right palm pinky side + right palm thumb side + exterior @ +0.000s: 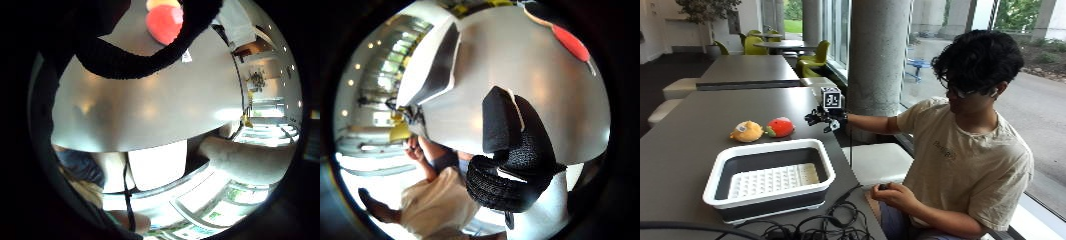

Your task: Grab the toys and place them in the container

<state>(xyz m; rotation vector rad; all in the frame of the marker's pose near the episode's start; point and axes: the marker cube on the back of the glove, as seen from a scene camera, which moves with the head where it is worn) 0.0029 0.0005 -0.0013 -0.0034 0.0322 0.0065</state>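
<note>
In the outside view a red round toy (780, 127) and an orange-yellow toy (746, 131) lie side by side on the dark grey table (700, 120). My gloved right hand (825, 118) hovers just right of the red toy, a little above the tabletop, with its fingers loosely curled and holding nothing. The little finger side palm view shows the red toy (164, 22) beyond a black gloved finger (125, 67). The red toy (571, 41) also shows in the thumb side palm view, far past the curled fingers (512, 150). The white-rimmed dark container (770, 177) stands nearer the front edge, with nothing in it.
Black cables (813, 227) lie on the table in front of the container. The person's bare left hand (889, 193) rests low by the lap. A second table (746, 67) and white benches (876, 162) adjoin; a concrete pillar (879, 55) stands behind.
</note>
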